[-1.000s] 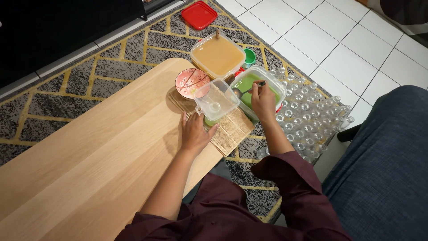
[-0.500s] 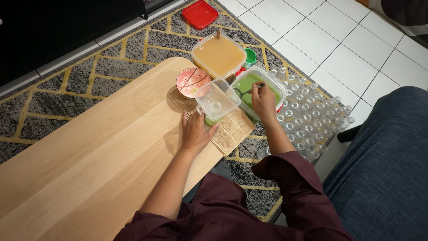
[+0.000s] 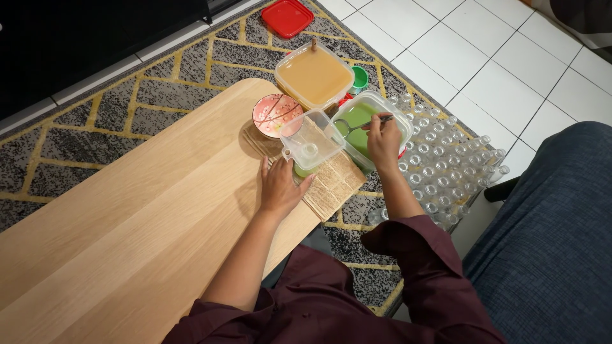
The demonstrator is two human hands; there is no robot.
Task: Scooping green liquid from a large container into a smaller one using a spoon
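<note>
My right hand (image 3: 384,142) grips a metal spoon (image 3: 357,124) whose bowl dips into the green sauce in a clear plastic tub (image 3: 401,122) on the rug. My left hand (image 3: 280,188) lies flat on the wooden table, fingers against a small clear container (image 3: 312,143) that stands on a woven bamboo mat (image 3: 331,185) and holds a little green sauce at its base. A pink patterned bowl (image 3: 276,114) sits just behind that container.
A tub of tan sauce (image 3: 314,75) stands beyond the green one, a green cap (image 3: 360,78) beside it. A red lid (image 3: 287,16) lies farther back. Several small clear bottles (image 3: 440,165) crowd the rug at right. The light wooden table (image 3: 127,236) spreads left.
My right hand has shifted slightly over the green tub and the spoon handle now shows. The left hand has stayed on the table by the small container.
</note>
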